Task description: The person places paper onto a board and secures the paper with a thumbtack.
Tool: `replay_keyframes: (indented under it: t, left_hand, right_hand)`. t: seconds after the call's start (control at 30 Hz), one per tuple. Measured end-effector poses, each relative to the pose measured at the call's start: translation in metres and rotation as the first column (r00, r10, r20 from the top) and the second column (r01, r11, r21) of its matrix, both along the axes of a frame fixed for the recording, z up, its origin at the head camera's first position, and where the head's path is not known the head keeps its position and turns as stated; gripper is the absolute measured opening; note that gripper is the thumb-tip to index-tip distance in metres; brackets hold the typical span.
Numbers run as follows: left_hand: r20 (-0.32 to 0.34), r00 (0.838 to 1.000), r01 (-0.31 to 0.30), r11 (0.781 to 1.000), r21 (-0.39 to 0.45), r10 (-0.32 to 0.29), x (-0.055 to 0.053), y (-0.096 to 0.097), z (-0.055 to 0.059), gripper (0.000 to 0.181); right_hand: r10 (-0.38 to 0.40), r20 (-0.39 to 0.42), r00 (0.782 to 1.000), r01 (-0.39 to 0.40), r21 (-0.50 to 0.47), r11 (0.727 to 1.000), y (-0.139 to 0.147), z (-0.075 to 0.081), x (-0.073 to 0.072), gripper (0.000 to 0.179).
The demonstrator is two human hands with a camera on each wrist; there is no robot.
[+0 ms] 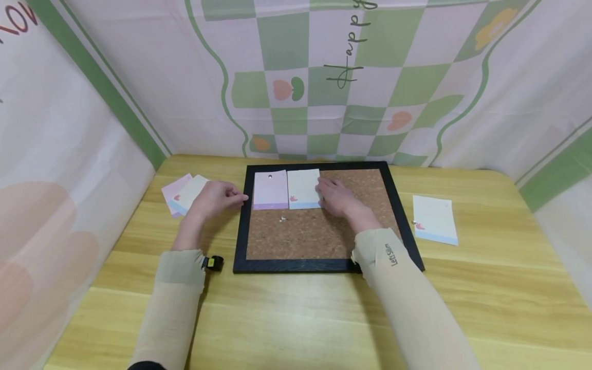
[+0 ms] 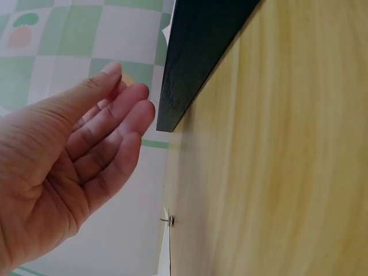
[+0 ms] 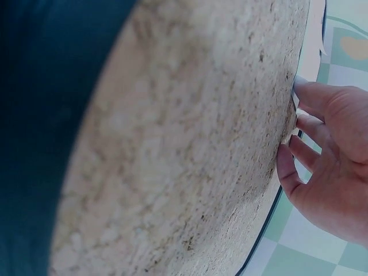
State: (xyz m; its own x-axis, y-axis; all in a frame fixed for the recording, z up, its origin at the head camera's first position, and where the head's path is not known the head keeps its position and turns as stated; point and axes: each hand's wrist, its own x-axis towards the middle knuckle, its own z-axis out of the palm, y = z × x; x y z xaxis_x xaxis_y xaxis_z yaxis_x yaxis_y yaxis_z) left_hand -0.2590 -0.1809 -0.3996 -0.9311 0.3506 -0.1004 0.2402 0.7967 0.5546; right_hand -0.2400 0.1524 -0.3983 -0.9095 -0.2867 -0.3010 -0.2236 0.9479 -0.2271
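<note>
A black-framed cork board [image 1: 300, 239] lies on the table. On it, a pink note [image 1: 270, 191] with a pushpin [image 1: 270, 176] near its top sits beside a white note [image 1: 303, 187] with a blue lower band. My right hand [image 1: 336, 197] rests at the white note's right edge, fingertips touching the paper and cork. In the right wrist view its fingers [image 3: 286, 167] are spread and lightly bent. My left hand [image 1: 217, 198] hovers by the board's left frame, fingers loosely bent around nothing. More pushpins [image 1: 283, 219] lie on the cork below the notes.
Left of the board, another pink note [image 1: 173, 189] lies partly under a white note [image 1: 191, 191]; a pushpin [image 2: 168, 220] shows there in the left wrist view. To the right lies a white note [image 1: 435, 218] with a pushpin [image 1: 413, 222] at its edge. A printed curtain [image 1: 333, 118] hangs behind.
</note>
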Motion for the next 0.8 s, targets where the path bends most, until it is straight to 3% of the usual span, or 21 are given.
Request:
replay_keyframes:
  t: [0.2,0.47,0.8]
  left_hand:
    - [0.018,1.000,0.004,0.995,0.095,-0.006,0.002,0.007,0.000,0.025]
    - [-0.028,0.999,0.050,0.982,0.183,-0.045,0.004,0.021,0.003,0.023]
    - [-0.073,0.994,0.093,0.956,0.277,-0.075,0.005,0.031,0.000,0.014]
  right_hand:
    - [-0.002,0.007,1.000,0.002,-0.019,1.000,0.002,-0.001,0.001,0.050]
    - [-0.021,0.018,1.000,0.022,-0.026,0.999,0.002,-0.002,0.000,0.051]
    - [-0.003,0.022,1.000,0.004,-0.027,1.000,0.004,-0.002,0.000,0.051]
